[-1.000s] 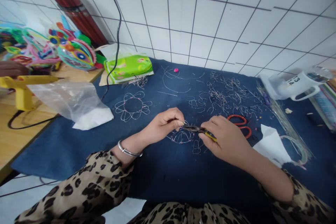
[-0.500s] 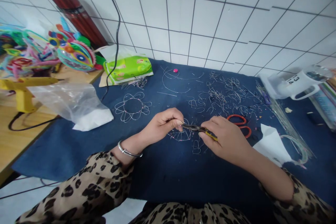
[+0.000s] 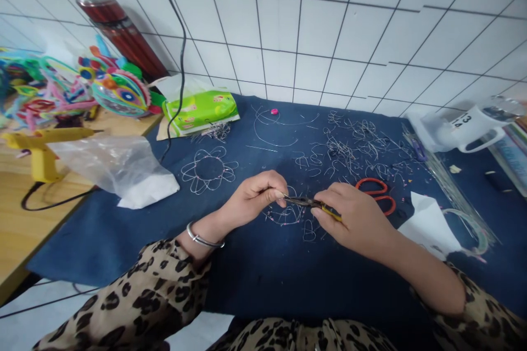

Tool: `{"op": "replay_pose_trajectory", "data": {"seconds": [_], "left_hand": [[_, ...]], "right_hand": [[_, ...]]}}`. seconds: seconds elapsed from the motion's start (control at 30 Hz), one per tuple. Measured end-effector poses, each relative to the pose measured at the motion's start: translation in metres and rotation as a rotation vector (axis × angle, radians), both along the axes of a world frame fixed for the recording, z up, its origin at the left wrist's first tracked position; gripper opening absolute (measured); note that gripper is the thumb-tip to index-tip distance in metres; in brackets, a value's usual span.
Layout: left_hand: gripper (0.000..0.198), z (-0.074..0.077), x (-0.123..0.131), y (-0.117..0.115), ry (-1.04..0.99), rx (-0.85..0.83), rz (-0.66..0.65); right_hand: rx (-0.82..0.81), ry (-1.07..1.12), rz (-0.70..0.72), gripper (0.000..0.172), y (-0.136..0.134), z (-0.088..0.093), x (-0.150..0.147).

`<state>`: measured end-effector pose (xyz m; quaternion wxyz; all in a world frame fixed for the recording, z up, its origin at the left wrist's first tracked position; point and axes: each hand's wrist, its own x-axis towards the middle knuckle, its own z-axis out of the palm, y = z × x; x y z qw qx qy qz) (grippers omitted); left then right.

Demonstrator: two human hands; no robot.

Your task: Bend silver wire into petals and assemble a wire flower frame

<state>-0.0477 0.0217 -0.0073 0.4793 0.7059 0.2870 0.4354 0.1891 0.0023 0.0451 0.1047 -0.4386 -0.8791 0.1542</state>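
My right hand [image 3: 356, 219] is closed round the yellow handles of dark-jawed pliers [image 3: 302, 201], whose jaws point left. At the tip of those jaws my left hand [image 3: 261, 194] pinches a piece of thin wire, mostly hidden by the fingers. Just below and between both hands, a round wire frame with small pink beads [image 3: 284, 222] lies on the blue cloth [image 3: 263, 274]. A flower-shaped wire piece [image 3: 209, 169] rests flat to the left. Beneath the pliers sits a small bent wire loop [image 3: 309, 230].
Red-handled scissors [image 3: 385, 203] lie beside my right hand. Bent wire pieces [image 3: 346, 151] are scattered behind. At left are a plastic bag [image 3: 119, 167], a green tissue pack [image 3: 206, 112] and a yellow glue gun [image 3: 43, 156]. A white mug [image 3: 473, 126] stands at right.
The view has shifted slightly. Both hands keep nearly the same place and the same hold on the wire and pliers.
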Motion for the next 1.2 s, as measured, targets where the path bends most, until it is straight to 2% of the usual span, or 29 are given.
{"op": "replay_pose_trajectory", "data": {"seconds": [0.43, 0.93, 1.2], "left_hand": [[0.011, -0.0002, 0.0018, -0.0023, 0.016, 0.114, 0.025], [0.016, 0.0016, 0.0009, -0.0051, 0.088, 0.159, 0.039], [0.015, 0.0037, 0.0013, -0.0041, 0.062, 0.138, 0.017]], "right_hand": [[-0.035, -0.026, 0.007, 0.025, -0.0022, -0.0034, -0.0015], [0.003, -0.037, 0.008, 0.024, -0.0048, -0.0045, -0.0037], [0.004, -0.045, -0.017, 0.025, -0.0056, -0.0051, -0.0035]]}}
